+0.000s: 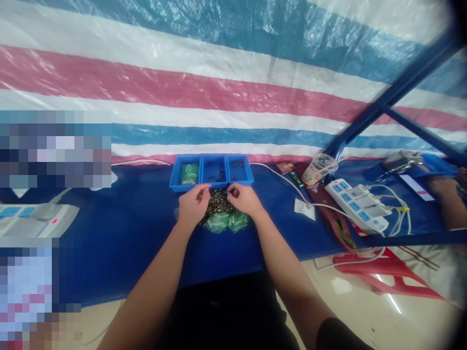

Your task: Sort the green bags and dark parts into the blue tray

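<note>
My left hand (194, 206) and right hand (245, 200) have curled fingers; from here I cannot tell if they pinch anything. Between them, small metal parts (218, 200) lie heaped against green plastic (222, 222) on the worktop (146, 233): probably light, stiff, slippery, best fingertip-held mid-length.

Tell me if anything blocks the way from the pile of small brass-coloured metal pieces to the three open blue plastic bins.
Nothing visible stands between the pile and the bins. The bare left hand and bare right hand flank that gap; the crumpled, shiny green plastic lies on the pile's near side.
</note>
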Action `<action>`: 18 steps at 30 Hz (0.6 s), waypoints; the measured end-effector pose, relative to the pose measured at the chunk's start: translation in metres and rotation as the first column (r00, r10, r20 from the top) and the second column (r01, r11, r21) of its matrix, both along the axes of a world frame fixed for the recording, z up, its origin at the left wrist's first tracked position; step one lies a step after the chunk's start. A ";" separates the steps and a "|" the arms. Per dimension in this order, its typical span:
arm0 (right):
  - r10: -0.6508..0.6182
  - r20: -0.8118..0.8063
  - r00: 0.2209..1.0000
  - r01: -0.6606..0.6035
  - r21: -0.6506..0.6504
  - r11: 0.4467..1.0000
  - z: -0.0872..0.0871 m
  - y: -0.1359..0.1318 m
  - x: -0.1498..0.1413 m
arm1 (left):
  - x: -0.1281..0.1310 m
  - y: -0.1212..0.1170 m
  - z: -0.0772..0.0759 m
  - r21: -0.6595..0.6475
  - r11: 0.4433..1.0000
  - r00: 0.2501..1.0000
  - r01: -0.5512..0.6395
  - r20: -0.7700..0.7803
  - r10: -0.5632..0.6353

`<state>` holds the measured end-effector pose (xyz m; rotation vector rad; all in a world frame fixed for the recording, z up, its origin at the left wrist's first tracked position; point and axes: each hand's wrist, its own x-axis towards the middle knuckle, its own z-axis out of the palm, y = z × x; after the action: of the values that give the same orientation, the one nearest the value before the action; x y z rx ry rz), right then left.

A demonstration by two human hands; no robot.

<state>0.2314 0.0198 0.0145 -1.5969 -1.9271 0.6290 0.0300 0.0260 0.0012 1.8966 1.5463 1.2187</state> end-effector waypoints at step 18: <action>0.152 -0.439 0.886 -0.149 0.042 0.988 0.007 -0.006 -0.010 | 0.000 0.002 -0.004 0.020 0.978 0.967 0.206 -0.154 -0.201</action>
<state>0.2211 0.0135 0.0214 -1.1752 -1.7107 0.9570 0.0299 0.0277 -0.0031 2.1552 1.3680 1.0404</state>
